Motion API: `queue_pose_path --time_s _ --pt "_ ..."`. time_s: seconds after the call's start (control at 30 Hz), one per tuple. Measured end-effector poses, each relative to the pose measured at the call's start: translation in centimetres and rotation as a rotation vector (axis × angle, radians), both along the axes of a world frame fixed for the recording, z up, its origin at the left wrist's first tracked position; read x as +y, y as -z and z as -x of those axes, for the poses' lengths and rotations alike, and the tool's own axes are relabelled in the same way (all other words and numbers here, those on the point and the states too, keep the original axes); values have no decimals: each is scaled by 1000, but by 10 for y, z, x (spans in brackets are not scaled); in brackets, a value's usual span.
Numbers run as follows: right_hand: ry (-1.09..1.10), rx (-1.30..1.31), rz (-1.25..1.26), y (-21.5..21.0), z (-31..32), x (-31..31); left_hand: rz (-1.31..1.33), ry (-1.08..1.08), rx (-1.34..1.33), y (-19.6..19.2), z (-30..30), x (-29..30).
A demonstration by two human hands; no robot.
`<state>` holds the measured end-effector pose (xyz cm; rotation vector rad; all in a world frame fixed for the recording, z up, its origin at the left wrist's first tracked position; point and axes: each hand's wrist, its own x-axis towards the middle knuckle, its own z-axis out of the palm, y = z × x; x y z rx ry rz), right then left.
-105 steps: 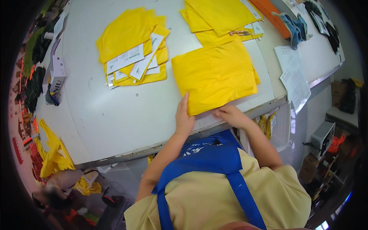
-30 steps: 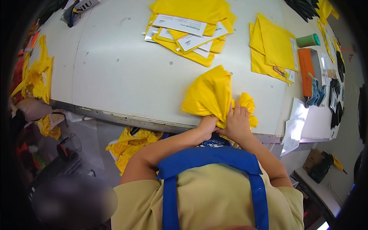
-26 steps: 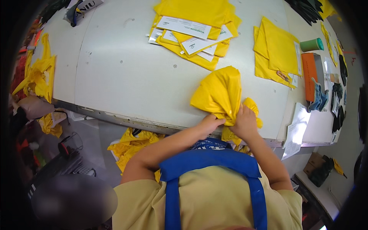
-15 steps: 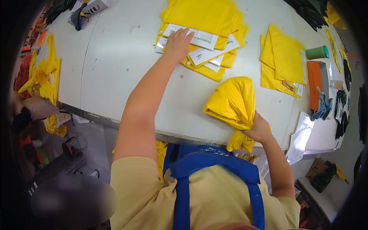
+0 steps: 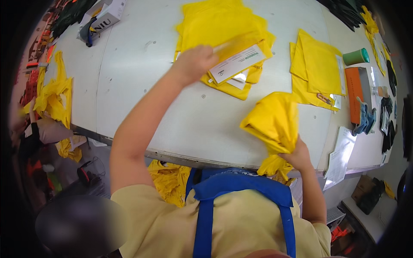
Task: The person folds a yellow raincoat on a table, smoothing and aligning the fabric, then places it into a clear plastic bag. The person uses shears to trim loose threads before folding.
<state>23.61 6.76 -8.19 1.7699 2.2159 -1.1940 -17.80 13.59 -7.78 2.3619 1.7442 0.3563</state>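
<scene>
My right hand [image 5: 300, 155] grips the neck of a bunched yellow fabric bundle [image 5: 273, 120] at the table's near edge, its full part upward and its loose end hanging below my fingers. My left hand [image 5: 194, 63] is closed at the near left edge of a stack of flat yellow pouches [image 5: 215, 26]. It appears to pinch the edge of the top pouch, which is smeared by motion. Beneath it, a pouch with a white label card [image 5: 237, 63] lies at a slant over other pouches.
A smaller pile of yellow pouches [image 5: 320, 64] lies to the right, near a green roll [image 5: 356, 56] and an orange box [image 5: 353, 94]. Paper sheets [image 5: 340, 157] overhang the near right edge. At far left, another person handles yellow fabric [image 5: 56, 101]. Crumpled yellow fabric [image 5: 170, 180] lies below the table edge.
My left hand has gone from lying flat on the top pouch's label to a closed grip, and the top pouch has shifted. The bundle in my right hand has moved slightly right.
</scene>
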Motion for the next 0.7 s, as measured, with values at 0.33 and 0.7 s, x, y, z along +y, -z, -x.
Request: queue_pose_path --time_s 0.33,0.7 --pt "145 441 60 -31 14 14 97 -36 -176 97 -108 -243" --pt "-475 -23 57 25 75 -21 -6 -354 -124 137 -109 -274"
